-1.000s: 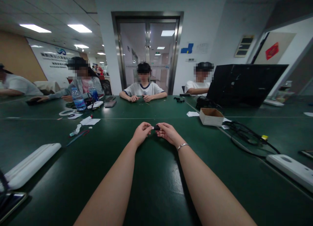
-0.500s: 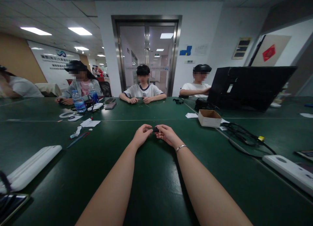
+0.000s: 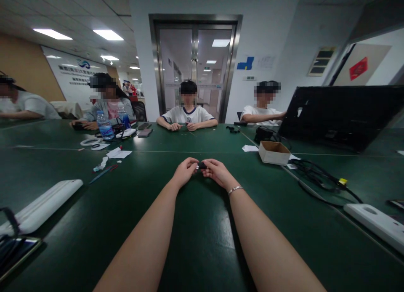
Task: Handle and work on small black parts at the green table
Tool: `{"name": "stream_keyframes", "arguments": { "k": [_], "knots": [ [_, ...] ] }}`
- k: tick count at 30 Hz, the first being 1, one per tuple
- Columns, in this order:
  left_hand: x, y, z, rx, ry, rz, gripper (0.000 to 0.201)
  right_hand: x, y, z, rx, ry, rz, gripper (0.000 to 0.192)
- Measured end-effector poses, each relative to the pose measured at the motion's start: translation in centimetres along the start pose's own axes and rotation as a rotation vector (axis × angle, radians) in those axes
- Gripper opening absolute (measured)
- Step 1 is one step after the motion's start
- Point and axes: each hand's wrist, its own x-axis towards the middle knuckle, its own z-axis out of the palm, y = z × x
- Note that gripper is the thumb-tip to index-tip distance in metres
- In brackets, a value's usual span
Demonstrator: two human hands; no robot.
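Small black part [image 3: 202, 165], too tiny to be told apart, is pinched between the fingertips of the left hand [image 3: 184, 172] and the right hand [image 3: 217, 173], just above the middle of the green table [image 3: 202, 241]; both hands are closed on it, and a thin bracelet [image 3: 235, 189] is worn on the right wrist. To the far right, a small cardboard box [image 3: 274, 152] is set near black cables [image 3: 318, 178] and an open laptop [image 3: 341, 115], and a white flat case [image 3: 375, 220] is laid at the near right. To the left, a long white case [image 3: 44, 205] is laid near, paper scraps [image 3: 118, 154] and a water bottle [image 3: 104, 126] are seen farther off, and other people are seated at the far side of the table.
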Motion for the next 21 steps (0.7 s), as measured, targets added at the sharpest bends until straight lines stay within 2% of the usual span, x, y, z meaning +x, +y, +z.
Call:
{"name": "stream_keyframes", "arguments": {
  "k": [2,7,10,15,18,21],
  "knots": [
    [0.0,0.0,0.0,0.007,0.016,-0.011,0.028,0.0,-0.1,0.1,0.003,0.005,0.009,0.011],
    [0.3,-0.3,0.1,0.006,-0.045,-0.043,0.029,0.1,-0.3,0.3,-0.007,0.012,0.026,0.002],
    [0.5,-0.6,0.1,0.047,0.009,-0.031,0.025,0.3,-0.4,0.3,-0.009,0.013,0.04,0.001],
    [0.5,-0.8,0.1,0.021,-0.037,-0.033,0.03,0.4,-0.3,0.1,-0.011,-0.004,0.045,0.004],
    [0.6,-0.9,0.1,0.045,0.01,-0.018,0.028,0.3,-0.3,0.0,-0.012,-0.01,0.033,0.003],
    [0.7,-1.0,0.1,0.048,-0.009,-0.021,0.03,0.2,-0.3,0.1,-0.005,-0.013,0.032,0.002]
  ]
}}
